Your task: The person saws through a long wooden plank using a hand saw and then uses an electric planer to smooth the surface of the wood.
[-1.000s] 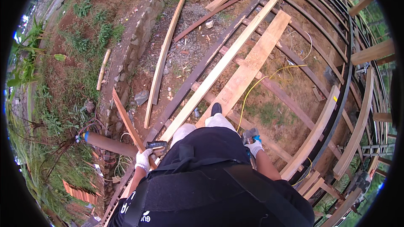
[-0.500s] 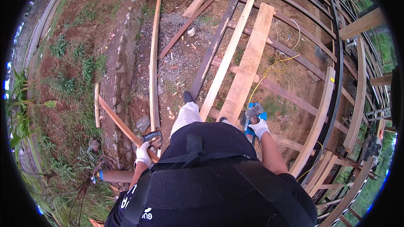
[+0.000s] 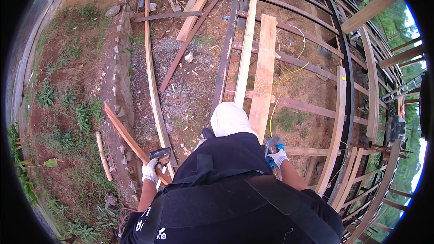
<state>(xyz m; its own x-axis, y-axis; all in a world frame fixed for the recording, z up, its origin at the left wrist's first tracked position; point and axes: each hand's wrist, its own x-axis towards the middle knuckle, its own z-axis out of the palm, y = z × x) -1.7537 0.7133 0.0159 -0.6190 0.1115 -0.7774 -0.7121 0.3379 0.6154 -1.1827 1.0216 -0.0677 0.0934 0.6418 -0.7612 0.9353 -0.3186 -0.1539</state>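
My gloved left hand [image 3: 149,171] is closed on a reddish wooden strip [image 3: 122,129] and a black-handled tool [image 3: 159,152], whose far part is hard to make out. My gloved right hand [image 3: 278,157] grips a blue and grey power tool [image 3: 274,144] low at my right side. Between them my white-trousered leg [image 3: 229,122] is bent forward, with its foot mostly hidden. Beyond it lie a wide board [image 3: 263,72] and a narrower pale plank [image 3: 248,36], lengthwise across dark red-brown joists [image 3: 294,58].
A long timber [image 3: 151,63] lies on gravel [image 3: 176,81] at left, beside a low stone edge [image 3: 124,54] and a planted slope [image 3: 68,108]. Open joists with gaps and yellow cord [image 3: 285,80] are at right, with loose beams [image 3: 339,122] and posts [image 3: 398,58] farther out.
My view has swung, so the planks now run more straight ahead. My white-trousered leg has come forward and up over the boards. Both hands keep their holds.
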